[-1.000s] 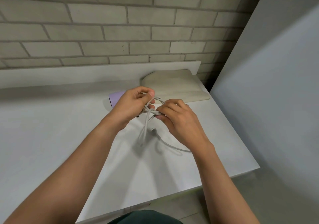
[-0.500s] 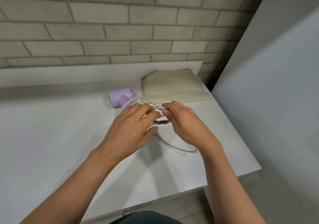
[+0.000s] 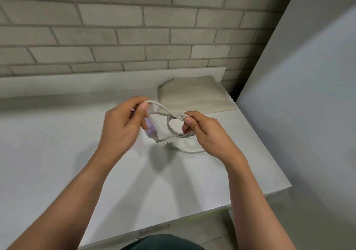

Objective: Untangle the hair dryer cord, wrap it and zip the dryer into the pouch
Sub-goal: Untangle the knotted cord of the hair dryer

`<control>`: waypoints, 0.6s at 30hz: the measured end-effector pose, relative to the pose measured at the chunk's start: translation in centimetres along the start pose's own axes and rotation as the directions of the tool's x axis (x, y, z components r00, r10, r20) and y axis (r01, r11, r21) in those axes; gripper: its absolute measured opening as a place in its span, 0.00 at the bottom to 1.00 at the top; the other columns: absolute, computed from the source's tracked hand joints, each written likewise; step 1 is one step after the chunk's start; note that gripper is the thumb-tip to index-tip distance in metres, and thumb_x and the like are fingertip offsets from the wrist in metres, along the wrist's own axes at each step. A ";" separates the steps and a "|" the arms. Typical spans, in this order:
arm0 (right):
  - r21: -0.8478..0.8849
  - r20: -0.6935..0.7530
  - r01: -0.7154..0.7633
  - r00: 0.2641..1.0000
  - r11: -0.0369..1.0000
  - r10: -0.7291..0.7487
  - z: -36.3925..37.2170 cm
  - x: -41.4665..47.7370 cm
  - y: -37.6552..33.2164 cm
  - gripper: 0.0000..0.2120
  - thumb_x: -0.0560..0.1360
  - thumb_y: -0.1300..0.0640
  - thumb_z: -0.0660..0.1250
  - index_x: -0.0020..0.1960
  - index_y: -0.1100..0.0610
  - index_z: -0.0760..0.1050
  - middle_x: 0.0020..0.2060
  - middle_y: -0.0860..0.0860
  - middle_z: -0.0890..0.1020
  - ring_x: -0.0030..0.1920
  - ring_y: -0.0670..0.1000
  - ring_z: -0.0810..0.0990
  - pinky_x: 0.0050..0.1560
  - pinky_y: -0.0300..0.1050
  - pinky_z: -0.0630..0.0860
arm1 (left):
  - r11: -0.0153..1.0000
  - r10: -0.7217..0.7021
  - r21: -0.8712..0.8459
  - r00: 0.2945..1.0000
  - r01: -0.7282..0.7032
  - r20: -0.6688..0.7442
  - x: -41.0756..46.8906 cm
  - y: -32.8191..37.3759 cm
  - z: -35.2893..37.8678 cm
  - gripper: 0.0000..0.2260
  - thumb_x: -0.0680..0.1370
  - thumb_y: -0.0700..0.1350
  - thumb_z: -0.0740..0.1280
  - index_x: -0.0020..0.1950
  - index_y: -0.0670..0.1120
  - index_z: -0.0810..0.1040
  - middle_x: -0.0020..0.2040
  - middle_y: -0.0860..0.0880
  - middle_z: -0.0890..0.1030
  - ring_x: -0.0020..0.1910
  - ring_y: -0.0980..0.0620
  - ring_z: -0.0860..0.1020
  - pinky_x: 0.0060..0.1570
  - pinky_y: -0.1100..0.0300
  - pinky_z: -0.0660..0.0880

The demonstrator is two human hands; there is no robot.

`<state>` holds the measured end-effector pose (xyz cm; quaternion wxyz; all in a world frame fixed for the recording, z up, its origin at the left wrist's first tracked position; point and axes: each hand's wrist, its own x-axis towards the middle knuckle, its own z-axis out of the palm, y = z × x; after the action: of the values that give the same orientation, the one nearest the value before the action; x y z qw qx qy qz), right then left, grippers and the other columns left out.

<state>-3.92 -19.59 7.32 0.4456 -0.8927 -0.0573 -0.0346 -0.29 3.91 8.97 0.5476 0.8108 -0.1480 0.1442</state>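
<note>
My left hand (image 3: 123,126) pinches a strand of the white cord (image 3: 169,126) above the table; behind its fingers hangs the lilac hair dryer handle (image 3: 151,128), pointing down. Whether the hand also grips the dryer is hidden. My right hand (image 3: 204,132) pinches the cord where it crosses itself in a loop with a twisted stretch below. The plug (image 3: 170,145) lies on the white table (image 3: 57,163) under the loop. The beige pouch (image 3: 192,95) lies flat at the back right, beyond both hands.
A brick wall (image 3: 134,28) runs behind the table with a low white ledge (image 3: 96,80) along it. A grey panel (image 3: 308,95) stands close on the right. The table's front edge and right corner (image 3: 289,187) are near.
Both hands rose off the table and drew apart, spreading the cord into an open loop. The lilac dryer left its spot on the table and now hangs by my left hand.
</note>
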 end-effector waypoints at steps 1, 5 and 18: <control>0.001 -0.005 -0.004 1.000 1.000 0.004 0.0 -0.1 0.0 0.12 0.87 0.48 0.57 0.57 0.49 0.78 0.45 0.44 0.84 0.46 0.45 0.81 0.48 0.40 0.75 | 0.994 -0.069 -0.087 0.996 0.064 -0.051 0.2 0.0 -0.2 0.08 0.84 0.44 0.64 0.54 0.51 0.84 0.36 0.53 0.82 0.33 0.52 0.80 0.46 0.58 0.77; -0.005 -0.011 -0.024 1.000 1.000 0.024 0.1 -0.1 -0.1 0.12 0.87 0.49 0.57 0.60 0.50 0.78 0.42 0.46 0.84 0.47 0.44 0.81 0.45 0.35 0.73 | 0.975 -0.192 -0.119 0.981 0.186 -0.035 0.4 0.0 -1.3 0.10 0.83 0.41 0.65 0.49 0.55 0.82 0.36 0.54 0.80 0.33 0.52 0.78 0.43 0.62 0.74; -0.059 0.064 0.063 0.996 0.996 -0.060 -0.5 -0.1 -1.5 0.11 0.87 0.54 0.59 0.63 0.53 0.79 0.42 0.41 0.81 0.47 0.37 0.82 0.46 0.30 0.73 | 0.699 -0.004 0.624 0.871 -0.349 0.491 -0.5 3.4 1.1 0.13 0.83 0.61 0.57 0.52 0.55 0.76 0.47 0.56 0.78 0.48 0.49 0.77 0.38 0.55 0.70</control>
<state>-4.23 -19.12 8.78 0.4151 -0.9043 -0.0975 -0.0223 -2.01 1.68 11.23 0.1349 0.9479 -0.2848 0.0468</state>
